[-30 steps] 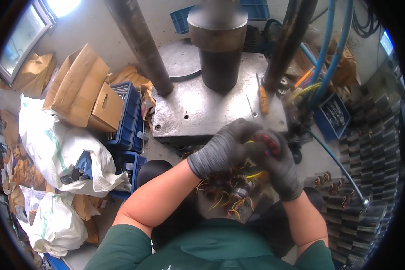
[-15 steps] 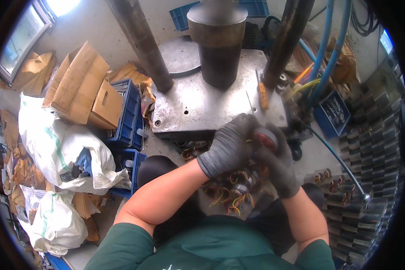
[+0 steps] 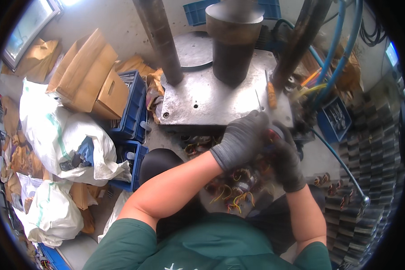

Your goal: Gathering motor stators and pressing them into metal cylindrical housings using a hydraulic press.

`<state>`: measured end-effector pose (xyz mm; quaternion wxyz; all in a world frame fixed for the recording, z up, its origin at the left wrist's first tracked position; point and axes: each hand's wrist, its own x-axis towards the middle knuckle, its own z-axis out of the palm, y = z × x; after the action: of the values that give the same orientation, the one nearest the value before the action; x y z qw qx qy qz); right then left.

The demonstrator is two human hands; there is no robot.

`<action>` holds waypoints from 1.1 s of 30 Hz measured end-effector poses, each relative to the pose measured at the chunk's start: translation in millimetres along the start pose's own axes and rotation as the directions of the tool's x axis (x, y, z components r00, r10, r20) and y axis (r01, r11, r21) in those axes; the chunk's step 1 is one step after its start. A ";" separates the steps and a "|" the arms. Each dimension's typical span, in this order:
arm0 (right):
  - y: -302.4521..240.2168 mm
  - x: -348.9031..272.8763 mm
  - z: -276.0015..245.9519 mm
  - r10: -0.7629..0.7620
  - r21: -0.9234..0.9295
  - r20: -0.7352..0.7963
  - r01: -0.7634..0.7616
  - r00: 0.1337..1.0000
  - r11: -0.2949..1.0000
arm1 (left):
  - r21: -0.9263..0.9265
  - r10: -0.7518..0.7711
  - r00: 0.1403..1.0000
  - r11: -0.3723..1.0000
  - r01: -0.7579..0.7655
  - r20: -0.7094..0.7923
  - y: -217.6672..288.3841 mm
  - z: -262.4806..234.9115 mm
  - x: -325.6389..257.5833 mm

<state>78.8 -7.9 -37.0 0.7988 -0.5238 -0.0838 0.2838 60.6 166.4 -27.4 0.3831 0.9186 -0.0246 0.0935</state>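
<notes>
A small round motor stator [image 3: 275, 134] with a grey rim and reddish windings is held in front of the press table, partly hidden by my fingers. My right hand [image 3: 287, 164], in a dark grey glove, is closed round its right and lower side. My left hand [image 3: 244, 140], gloved alike, is closed against its left side; its fingertips are blurred. Below both hands lies a pile of stators with yellow and red lead wires [image 3: 238, 182]. Just beyond, a screwdriver with an orange-brown handle [image 3: 271, 95] lies on the steel press table [image 3: 195, 118].
A thick steel ram [image 3: 231, 54] and two columns rise from the table. Blue hoses [image 3: 335, 54] hang at the right, above a blue parts bin [image 3: 334, 116]. Stacked metal cores [image 3: 369, 157] line the right side. Cardboard boxes [image 3: 83, 74], blue crates and white sacks [image 3: 72, 135] crowd the left.
The view has shifted, so the table sits farther right in the picture. Both hands keep hold of the stator, which has turned and is more covered by my fingers.
</notes>
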 end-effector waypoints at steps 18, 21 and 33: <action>12.4 -7.6 9.0 -0.100 -0.269 -0.053 0.082 0.994 0.960 | 0.138 0.048 0.999 0.989 -0.048 0.005 -5.5 8.3 9.7; 13.5 -1.2 17.1 -0.067 -0.065 -0.109 0.060 0.992 0.996 | 0.114 0.026 1.000 0.993 -0.025 -0.008 -6.9 4.4 7.3; -11.1 5.1 3.9 -0.119 0.075 -0.027 0.120 0.993 0.990 | -0.159 0.154 0.985 0.973 -0.166 -0.080 10.1 -14.5 -15.6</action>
<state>85.5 -5.3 -26.4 0.8348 -0.4898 -0.0952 0.2327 41.9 169.1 -13.4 0.4495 0.8752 -0.0933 0.1524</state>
